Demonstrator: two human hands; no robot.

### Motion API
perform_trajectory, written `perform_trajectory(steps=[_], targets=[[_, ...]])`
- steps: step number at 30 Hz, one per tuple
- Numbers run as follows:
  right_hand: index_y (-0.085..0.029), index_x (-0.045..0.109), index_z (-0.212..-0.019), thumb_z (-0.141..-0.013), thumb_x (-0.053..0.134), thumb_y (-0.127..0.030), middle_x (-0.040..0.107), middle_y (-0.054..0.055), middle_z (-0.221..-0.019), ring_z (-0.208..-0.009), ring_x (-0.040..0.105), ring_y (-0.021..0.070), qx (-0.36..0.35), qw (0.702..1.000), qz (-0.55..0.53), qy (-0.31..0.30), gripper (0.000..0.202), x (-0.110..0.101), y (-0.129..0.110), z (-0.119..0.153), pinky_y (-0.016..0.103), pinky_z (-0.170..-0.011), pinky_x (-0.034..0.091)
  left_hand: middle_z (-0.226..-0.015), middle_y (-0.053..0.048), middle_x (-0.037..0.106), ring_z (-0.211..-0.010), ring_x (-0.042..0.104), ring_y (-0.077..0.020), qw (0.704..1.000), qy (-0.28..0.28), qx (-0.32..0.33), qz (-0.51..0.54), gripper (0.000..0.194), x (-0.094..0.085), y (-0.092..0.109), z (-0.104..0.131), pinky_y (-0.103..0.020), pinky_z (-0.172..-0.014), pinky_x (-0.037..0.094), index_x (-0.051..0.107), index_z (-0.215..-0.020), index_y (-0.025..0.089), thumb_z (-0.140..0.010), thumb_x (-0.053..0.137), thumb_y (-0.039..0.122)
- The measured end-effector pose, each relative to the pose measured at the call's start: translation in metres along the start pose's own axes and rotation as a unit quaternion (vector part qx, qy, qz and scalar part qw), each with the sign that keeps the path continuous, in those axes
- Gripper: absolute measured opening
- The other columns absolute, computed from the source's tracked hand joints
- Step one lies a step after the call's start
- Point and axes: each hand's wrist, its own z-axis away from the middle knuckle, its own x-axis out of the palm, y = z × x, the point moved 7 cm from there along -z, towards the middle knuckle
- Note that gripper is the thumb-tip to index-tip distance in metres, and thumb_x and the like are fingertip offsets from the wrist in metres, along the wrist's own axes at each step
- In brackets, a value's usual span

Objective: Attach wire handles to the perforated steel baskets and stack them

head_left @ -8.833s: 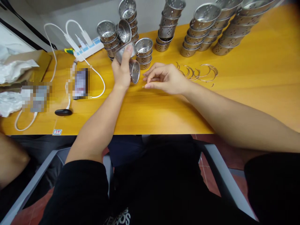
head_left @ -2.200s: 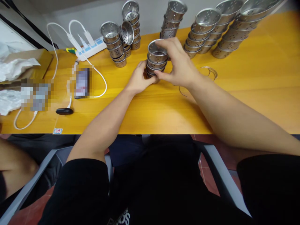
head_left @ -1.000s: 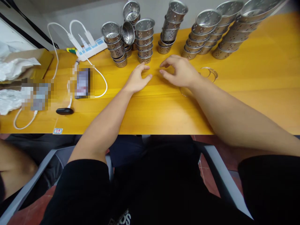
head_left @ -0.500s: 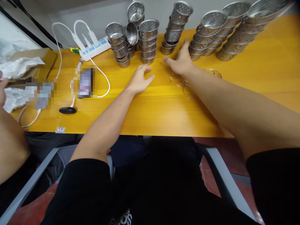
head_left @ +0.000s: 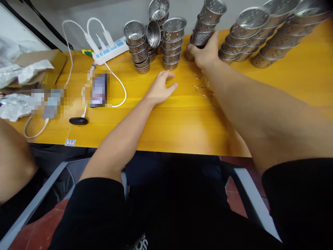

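Note:
My right hand (head_left: 208,53) is wrapped around the lower part of a leaning stack of perforated metal cups (head_left: 206,27), thumb at the front left and fingers on the right side. The lowest cups of that stack are partly covered by the hand. My left hand (head_left: 161,88) hovers low over the tabletop, fingers curved and apart, holding nothing. Just behind it stands another stack of perforated cups (head_left: 172,45). Thin wire rings (head_left: 204,96) lie on the table below my right wrist, partly hidden by the forearm.
More cup stacks stand at the left (head_left: 138,57) and right (head_left: 277,45), with one cup (head_left: 153,34) tipped sideways. A power strip (head_left: 114,52), white cables, a phone (head_left: 99,90) and a black oval device (head_left: 78,121) occupy the left. Another person's arm (head_left: 14,163) is at far left.
My right hand has moved from beside the leaning stack to around its lower part. My left hand keeps its pose. The whole view has shifted slightly.

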Motion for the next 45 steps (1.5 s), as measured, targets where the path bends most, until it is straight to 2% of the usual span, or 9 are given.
perform_trajectory(steps=[3,7,14,19,22,28,34,41,45], targets=[[-0.026,0.05,-0.167,-0.128,0.095,-0.022,0.072,0.012,-0.187,-0.159,0.071,0.012,0.049,0.993,-0.077,0.079,0.06,-0.017,0.004,0.021,0.028,-0.144,0.055,-0.188,-0.023,0.071,-0.187,0.063,-0.0365,1.0,0.007,-0.01,0.011,0.046,-0.001,0.001,0.001,-0.05,-0.165,0.043,0.076,-0.165,0.015,-0.119,0.082,0.022],[-0.036,0.058,-0.139,-0.106,0.111,-0.009,0.086,0.0,-0.168,-0.149,0.079,0.0172,0.04,0.98,-0.182,0.066,0.068,-0.025,0.013,0.05,0.036,-0.139,0.064,-0.181,-0.024,0.075,-0.174,0.073,-0.0345,0.999,0.029,-0.003,0.036,0.047,-0.004,0.003,0.001,-0.048,-0.159,0.049,0.072,-0.164,0.014,-0.119,0.08,0.019],[-0.045,0.067,-0.146,-0.066,0.126,-0.073,0.086,0.002,-0.165,-0.157,0.078,0.0392,-0.077,0.957,-0.28,-0.009,0.103,-0.029,-0.001,0.109,0.066,-0.146,0.062,-0.174,-0.016,0.081,-0.158,0.082,-0.0335,0.992,0.096,0.028,0.078,0.042,-0.015,0.019,0.004,-0.051,-0.139,0.066,0.066,-0.161,0.03,-0.121,0.078,0.03],[-0.055,0.057,-0.192,-0.089,0.089,-0.12,0.082,0.0,-0.18,-0.172,0.06,0.0561,-0.118,0.972,-0.18,-0.1,0.126,-0.016,-0.045,0.142,0.086,-0.147,0.049,-0.204,-0.011,0.058,-0.185,0.065,-0.0364,0.993,0.09,0.021,0.07,0.094,-0.024,0.053,0.023,-0.054,-0.151,0.058,0.037,-0.195,0.044,-0.117,0.089,0.047],[-0.05,0.048,-0.201,-0.092,0.084,-0.118,0.073,0.005,-0.188,-0.172,0.064,0.0567,-0.156,0.964,-0.175,-0.128,0.133,-0.001,-0.072,0.157,0.087,-0.148,0.053,-0.21,-0.005,0.05,-0.195,0.052,-0.033,0.994,0.107,0.022,0.027,0.106,-0.035,0.069,0.031,-0.051,-0.159,0.051,0.024,-0.199,0.05,-0.115,0.088,0.053],[-0.039,0.037,-0.209,-0.094,0.099,-0.094,0.057,0.011,-0.202,-0.185,0.053,0.0557,-0.206,0.942,-0.183,-0.192,0.141,0.017,-0.097,0.176,0.081,-0.158,0.045,-0.199,-0.005,0.061,-0.192,0.056,-0.029,0.984,0.174,0.018,-0.018,0.081,-0.059,0.064,0.029,-0.041,-0.162,0.044,0.035,-0.189,0.04,-0.119,0.068,0.065],[-0.033,0.065,-0.19,-0.102,0.089,-0.078,0.068,0.018,-0.189,-0.176,0.061,0.0608,-0.188,0.971,-0.071,-0.129,0.102,-0.025,-0.064,0.16,0.082,-0.155,0.047,-0.2,0.006,0.066,-0.203,0.039,-0.0263,0.985,0.163,-0.024,-0.051,0.082,-0.071,0.055,0.023,-0.055,-0.171,0.034,0.032,-0.199,0.056,-0.122,0.055,0.073],[-0.023,0.074,-0.176,-0.094,0.1,-0.075,0.071,0.024,-0.184,-0.177,0.059,0.0665,-0.133,0.982,0.011,-0.132,0.1,-0.037,-0.004,0.136,0.085,-0.156,0.041,-0.187,0.009,0.078,-0.204,0.031,-0.0135,0.961,0.239,-0.027,-0.134,0.076,-0.098,0.056,0.029,-0.047,-0.172,0.034,0.054,-0.188,0.055,-0.116,0.05,0.079],[-0.018,0.081,-0.158,-0.114,0.088,-0.044,0.08,0.029,-0.169,-0.163,0.071,0.0549,-0.13,0.973,0.085,-0.169,0.052,-0.044,0.002,0.132,0.075,-0.15,0.052,-0.184,0.012,0.08,-0.208,0.015,-0.0112,0.964,0.225,-0.042,-0.135,0.067,-0.1,0.041,0.024,-0.042,-0.174,0.015,0.053,-0.188,0.052,-0.124,0.047,0.072]])
